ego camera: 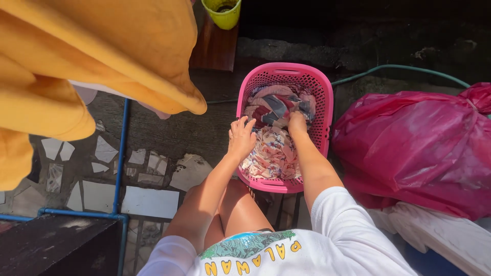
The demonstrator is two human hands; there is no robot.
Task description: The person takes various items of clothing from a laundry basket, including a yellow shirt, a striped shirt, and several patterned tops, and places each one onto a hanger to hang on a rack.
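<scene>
Reaching into the pink basket (319, 110), my right hand (296, 122) clutches the soft, limp clothes (273, 148) at the middle of the heap while my left hand (241, 137) rests spread on the near rim.

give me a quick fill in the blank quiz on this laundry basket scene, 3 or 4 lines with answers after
1. The right hand reaches into a laundry basket coloured ____.
2. The left hand rests at the basket's ____ rim, fingers spread.
3. The big plastic bag lies to the ____ of the basket.
4. The cloth hanging at upper left is ____.

Missing words: pink; left; right; yellow
</scene>
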